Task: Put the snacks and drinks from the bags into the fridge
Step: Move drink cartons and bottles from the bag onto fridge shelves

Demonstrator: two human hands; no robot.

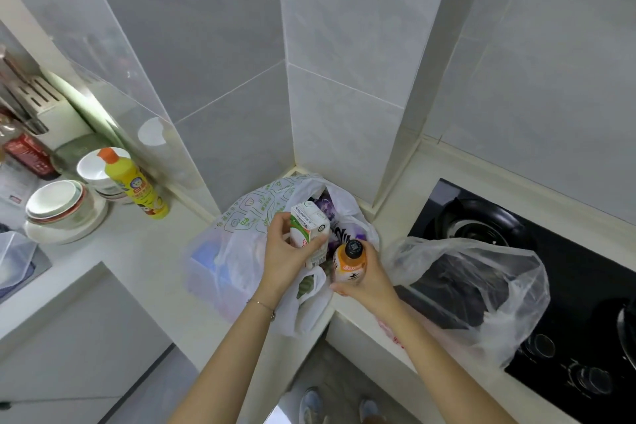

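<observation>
The left hand (285, 258) is closed round a small white-and-green drink carton (308, 232) at the centre of the frame, with the thumb laid across its front face and the fingers behind. The right hand (364, 280), just beside it to the lower right, is wrapped round the lower body of an orange drink bottle (349, 263) with a black cap, which is held upright. Both items are held above the open mouth of a white, green-printed plastic bag (251, 217). This bag sits on the pale countertop (137, 251) in the corner of the tiled walls, and purple packets (325, 208) are seen inside it. A second, clear plastic bag (481, 272) lies to the right, partly over the black gas hob (568, 286).

The step in hand is judged to be the lifting of drinks out of the bag. It is advised that both items be raised clear of the bag's handles before being carried off, and that the carton not be squeezed. The fridge is not in view.

The carton is box-shaped, with printed panels and a barcode at its lower end. The bottle label bears dark lettering on orange, which is not legible.
</observation>
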